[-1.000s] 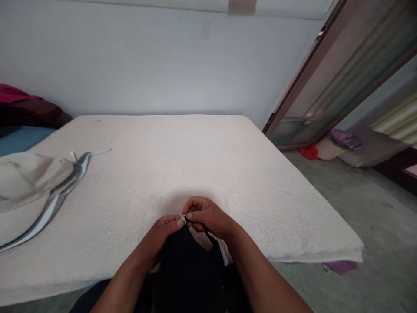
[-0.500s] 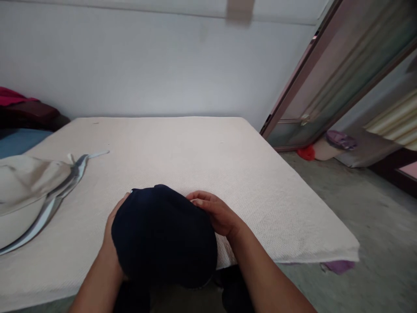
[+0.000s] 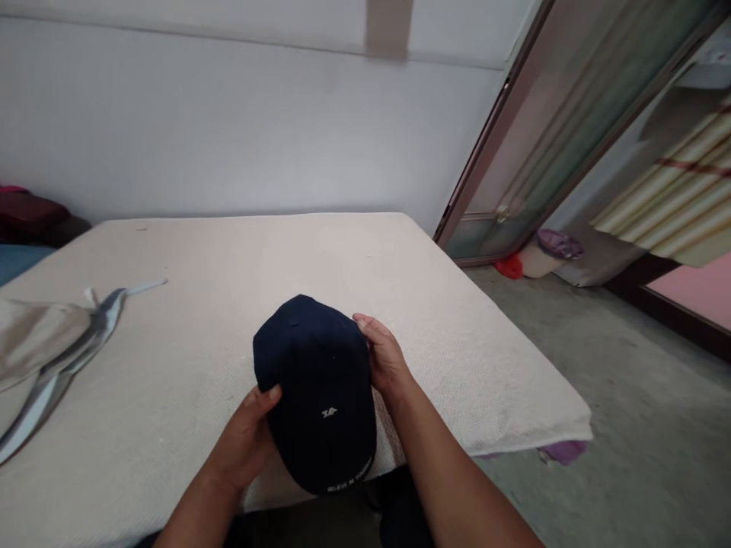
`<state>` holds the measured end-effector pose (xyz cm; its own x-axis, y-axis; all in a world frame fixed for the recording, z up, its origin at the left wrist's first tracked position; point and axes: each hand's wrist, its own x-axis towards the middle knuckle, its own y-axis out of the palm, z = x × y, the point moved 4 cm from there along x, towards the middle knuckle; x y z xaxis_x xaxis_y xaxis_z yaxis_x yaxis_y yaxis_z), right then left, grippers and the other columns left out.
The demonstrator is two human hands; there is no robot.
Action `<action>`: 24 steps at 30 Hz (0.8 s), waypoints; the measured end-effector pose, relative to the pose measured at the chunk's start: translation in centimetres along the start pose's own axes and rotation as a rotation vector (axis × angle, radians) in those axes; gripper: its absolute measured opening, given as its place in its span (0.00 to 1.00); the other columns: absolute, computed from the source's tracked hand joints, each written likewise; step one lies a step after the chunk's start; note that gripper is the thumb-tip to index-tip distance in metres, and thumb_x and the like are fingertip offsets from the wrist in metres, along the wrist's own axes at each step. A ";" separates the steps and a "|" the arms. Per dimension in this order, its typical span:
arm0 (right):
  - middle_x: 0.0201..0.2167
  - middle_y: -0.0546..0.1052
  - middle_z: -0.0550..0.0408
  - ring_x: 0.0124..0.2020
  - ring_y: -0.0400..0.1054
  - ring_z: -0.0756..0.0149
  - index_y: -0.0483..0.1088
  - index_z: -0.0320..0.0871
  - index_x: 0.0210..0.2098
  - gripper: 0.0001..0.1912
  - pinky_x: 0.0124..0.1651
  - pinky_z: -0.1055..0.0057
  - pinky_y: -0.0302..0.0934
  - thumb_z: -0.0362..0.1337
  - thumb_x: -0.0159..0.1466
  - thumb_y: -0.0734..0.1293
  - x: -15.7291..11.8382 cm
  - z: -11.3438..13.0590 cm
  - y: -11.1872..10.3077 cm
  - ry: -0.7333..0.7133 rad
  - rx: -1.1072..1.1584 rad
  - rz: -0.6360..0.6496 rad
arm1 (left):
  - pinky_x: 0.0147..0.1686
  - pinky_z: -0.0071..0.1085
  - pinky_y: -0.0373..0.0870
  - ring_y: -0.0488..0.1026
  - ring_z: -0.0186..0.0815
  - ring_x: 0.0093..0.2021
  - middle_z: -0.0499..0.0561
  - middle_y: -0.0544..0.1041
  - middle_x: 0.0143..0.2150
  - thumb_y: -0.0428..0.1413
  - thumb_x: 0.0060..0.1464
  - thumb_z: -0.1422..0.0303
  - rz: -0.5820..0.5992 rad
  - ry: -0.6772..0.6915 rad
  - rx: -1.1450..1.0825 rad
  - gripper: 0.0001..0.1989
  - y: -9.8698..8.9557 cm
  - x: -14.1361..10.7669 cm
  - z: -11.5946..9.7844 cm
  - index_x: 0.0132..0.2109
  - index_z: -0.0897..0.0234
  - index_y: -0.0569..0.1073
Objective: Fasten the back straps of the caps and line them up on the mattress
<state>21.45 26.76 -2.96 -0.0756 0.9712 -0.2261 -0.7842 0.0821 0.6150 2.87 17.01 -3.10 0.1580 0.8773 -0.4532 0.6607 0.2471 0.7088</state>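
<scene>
Between the left hand and the right hand, over the near edge of a pale covered surface, I have 1 navy cap. Its long axis runs from the crown on the far side to the brim on the camera wearer's side, the brim end swung a little to the right. Neither hand is nearer by any gap, since both touch the cap. The left hand sits lower, closer to the brim, its thumb pressed on the outside and its fingers mostly out of my sight. The right hand is farther up, part closed on the crown's right edge. From my remote view I cannot tell whether the cap's underside rests on anything.

Counting outward, I get 2 hands, 1 navy cap, 1 small white emblem on its front and 1 line of white lettering along the brim. Off to the left lie 1 beige hat, cut off by my view, and 1 grey-and-white band beside it. On the floor to the right I count 1 container with 1 purple liner, and 1 red thing next to it. Beyond hangs 1 striped curtain.
</scene>
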 end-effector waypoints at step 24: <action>0.21 0.66 0.61 0.18 0.56 0.79 0.67 0.40 0.30 0.12 0.21 0.79 0.50 0.38 0.52 0.72 -0.8 0.0 -0.2 0.120 0.083 0.256 | 0.54 0.40 0.66 0.69 0.44 0.55 0.62 0.73 0.55 0.46 0.61 0.67 0.089 0.235 -0.200 0.21 1.3 4.6 -2.6 0.59 0.64 0.65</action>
<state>21.67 25.95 -2.93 -0.3411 0.9295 -0.1402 -0.6772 -0.1396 0.7225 2.53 22.46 -2.86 0.0198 0.9643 -0.2640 0.4909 0.2207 0.8428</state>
